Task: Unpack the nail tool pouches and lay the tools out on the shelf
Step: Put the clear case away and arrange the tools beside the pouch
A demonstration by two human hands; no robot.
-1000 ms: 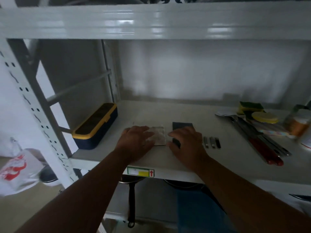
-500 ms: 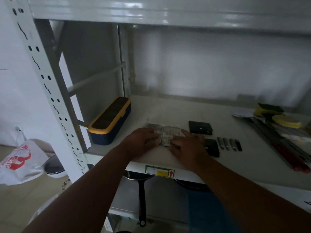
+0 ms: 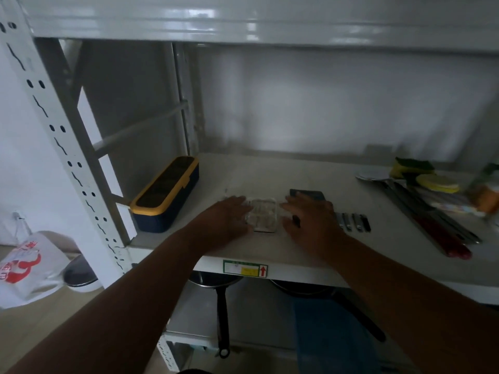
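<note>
Currently both my hands flat on shelf (image 3: pixel 310 255), fingers straight, gripping nothing. Left hand (image 3: pixel 225 221) touches left edge of clear pouch (image 3: pixel 263 215); right hand (image 3: pixel 310 220) just beside its right edge. Clear pouch lies flat between hands, contents too blurred to identify. Black pouch (image 3: pixel 310 195) behind right fingers, partly covered. Four small tools (image 3: pixel 353 222) in row right of right hand. Blue-yellow box (image 3: pixel 166 194) at far left. Knives (image 3: pixel 432 220) and sponges (image 3: pixel 413 168) at far right.
</note>
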